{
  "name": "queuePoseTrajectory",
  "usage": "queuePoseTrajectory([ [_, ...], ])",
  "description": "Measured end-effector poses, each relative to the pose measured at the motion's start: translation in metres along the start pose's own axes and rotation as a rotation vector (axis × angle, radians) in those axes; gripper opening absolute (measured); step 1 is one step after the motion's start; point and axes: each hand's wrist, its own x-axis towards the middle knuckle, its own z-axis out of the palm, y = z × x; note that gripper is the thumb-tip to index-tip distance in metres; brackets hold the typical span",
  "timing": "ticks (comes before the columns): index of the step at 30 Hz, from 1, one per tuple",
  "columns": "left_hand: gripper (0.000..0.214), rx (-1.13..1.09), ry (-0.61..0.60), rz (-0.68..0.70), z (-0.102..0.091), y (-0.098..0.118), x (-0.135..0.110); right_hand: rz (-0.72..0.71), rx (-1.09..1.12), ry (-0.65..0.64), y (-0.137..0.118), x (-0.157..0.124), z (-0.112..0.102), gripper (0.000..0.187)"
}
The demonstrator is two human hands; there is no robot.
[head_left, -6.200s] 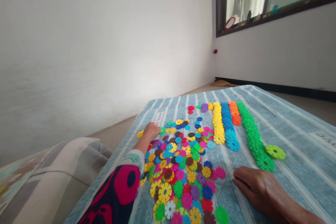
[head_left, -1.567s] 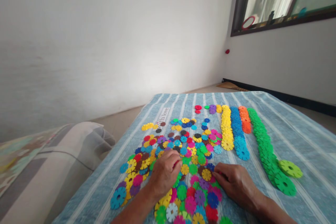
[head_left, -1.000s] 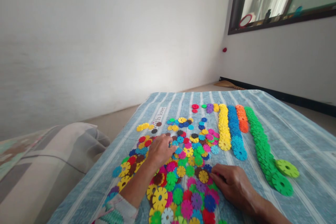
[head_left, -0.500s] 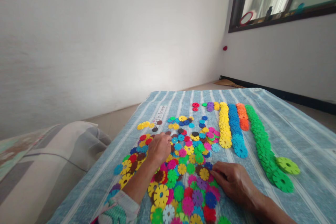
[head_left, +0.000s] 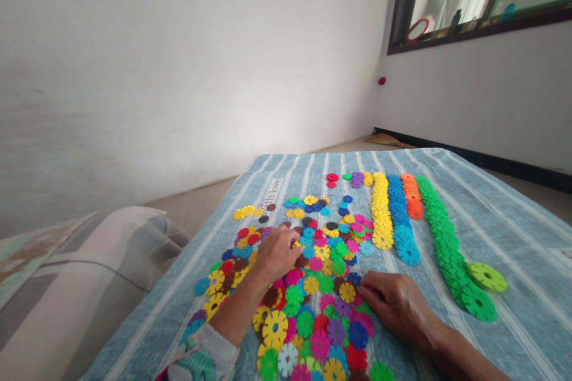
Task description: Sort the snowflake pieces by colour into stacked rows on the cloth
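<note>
A loose pile of notched plastic discs in many colours covers the middle of the striped cloth. Over the pile's upper left part lies my left hand, its fingers curled down among the discs; what they hold, if anything, is hidden. My right hand rests at the pile's right edge with thumb and fingers pinched together, beside a dark blue disc and a yellow disc. Whatever that pinch contains does not show. Overlapping discs form a yellow row, a blue row, an orange row and a long green row.
A lime green disc lies against the green row's near end. Purple discs and red discs sit at the back. Left of the striped cloth is a checked fabric cover. White walls and a window stand behind.
My left hand has shifted slightly to the right over the pile. My right hand stays almost where it was, and the rows look the same.
</note>
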Motion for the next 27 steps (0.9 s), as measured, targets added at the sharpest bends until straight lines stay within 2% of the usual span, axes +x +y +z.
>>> queuePoseTrajectory([
  [6, 0.006, -0.135, 0.009, -0.016, 0.002, 0.000, 0.000, 0.007, 0.015, -0.005, -0.001, -0.002, 0.000, 0.030],
  [12, 0.010, -0.309, 0.040, -0.027, 0.005, -0.004, 0.001, 0.004, 0.017, -0.008, -0.001, 0.000, -0.001, 0.029],
  [15, 0.010, -0.465, 0.022, 0.010, 0.003, -0.007, 0.003, 0.010, 0.008, -0.007, -0.001, 0.000, -0.001, 0.029],
  [18, 0.011, -0.658, 0.080, 0.012, -0.001, -0.006, 0.004, 0.020, -0.004, -0.003, -0.002, 0.001, -0.001, 0.028],
  [22, 0.012, -0.796, 0.153, 0.023, -0.004, 0.009, 0.001, 0.023, -0.009, -0.005, -0.003, 0.001, -0.002, 0.028],
  [27, 0.012, -0.762, 0.086, 0.117, 0.007, 0.036, -0.007, 0.023, -0.013, -0.006, -0.003, 0.002, -0.002, 0.028],
])
